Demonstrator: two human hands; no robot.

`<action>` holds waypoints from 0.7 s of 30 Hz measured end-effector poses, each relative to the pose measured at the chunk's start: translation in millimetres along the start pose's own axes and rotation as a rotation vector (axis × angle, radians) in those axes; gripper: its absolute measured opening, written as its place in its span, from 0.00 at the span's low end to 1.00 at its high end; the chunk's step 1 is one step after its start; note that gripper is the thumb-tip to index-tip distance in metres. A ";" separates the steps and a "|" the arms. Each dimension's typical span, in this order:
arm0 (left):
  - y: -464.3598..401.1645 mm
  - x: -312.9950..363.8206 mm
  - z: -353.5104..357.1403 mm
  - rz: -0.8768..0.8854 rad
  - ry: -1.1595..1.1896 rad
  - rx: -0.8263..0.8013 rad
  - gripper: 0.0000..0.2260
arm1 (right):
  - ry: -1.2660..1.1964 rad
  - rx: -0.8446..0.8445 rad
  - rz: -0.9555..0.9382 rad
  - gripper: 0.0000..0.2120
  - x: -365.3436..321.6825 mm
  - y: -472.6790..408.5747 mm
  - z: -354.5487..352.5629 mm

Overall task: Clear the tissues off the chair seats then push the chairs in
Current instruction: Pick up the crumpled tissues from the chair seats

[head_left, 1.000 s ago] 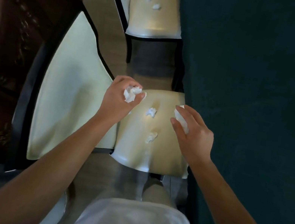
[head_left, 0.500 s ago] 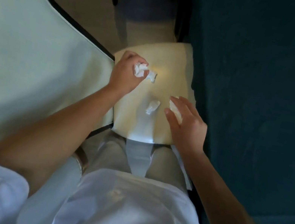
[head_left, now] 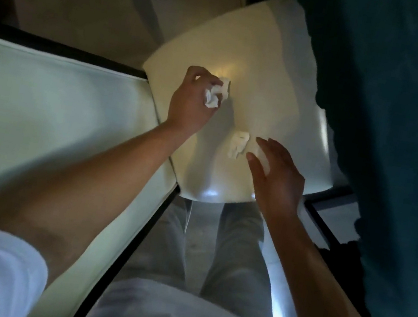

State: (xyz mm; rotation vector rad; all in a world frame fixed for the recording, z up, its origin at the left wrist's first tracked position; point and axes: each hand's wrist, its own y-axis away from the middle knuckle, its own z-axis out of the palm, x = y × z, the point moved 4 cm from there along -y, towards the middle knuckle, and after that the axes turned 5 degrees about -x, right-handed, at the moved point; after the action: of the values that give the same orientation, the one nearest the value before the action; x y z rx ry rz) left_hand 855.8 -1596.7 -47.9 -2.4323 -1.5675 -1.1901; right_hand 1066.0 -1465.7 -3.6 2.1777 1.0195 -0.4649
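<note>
Left hand (head_left: pixel 192 102) fingers gripping crumpled tissues (head_left: pixel 214 95) over chair seat (head_left: pixel 276 86), right hand (head_left: pixel 275 172) fingers pinching white tissue (head_left: pixel 262 156), loose tissue (head_left: pixel 238 144) just beside its fingertips.

Single head-worn view, steeply downward, close over chair seat (head_left: pixel 247 61)

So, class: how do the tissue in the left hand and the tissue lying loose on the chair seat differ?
The tissue in the left hand is gripped by the left hand; the loose tissue lies free on the chair seat. The held one looks bulkier, the loose one narrower. Both are white and crumpled.
</note>
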 end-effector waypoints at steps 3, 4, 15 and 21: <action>-13.9 -8.8 13.7 0.024 -0.014 -0.001 0.12 | -0.027 0.011 0.028 0.19 6.8 -24.7 13.9; -16.4 -8.5 18.4 0.035 -0.023 -0.011 0.12 | -0.018 0.025 0.039 0.19 9.6 -30.0 16.0; -40.2 -26.1 48.8 0.100 -0.204 -0.212 0.23 | -0.020 -0.023 0.051 0.27 18.9 -49.6 61.9; -41.1 -31.0 53.6 0.118 -0.239 -0.231 0.22 | 0.044 -0.082 0.052 0.29 18.0 -58.1 81.1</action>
State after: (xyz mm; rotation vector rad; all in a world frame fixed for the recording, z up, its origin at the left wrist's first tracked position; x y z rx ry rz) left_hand 848.5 -1579.3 -119.8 -2.8648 -1.3786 -1.1564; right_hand 1029.5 -1486.5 -95.8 2.1440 0.9850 -0.3466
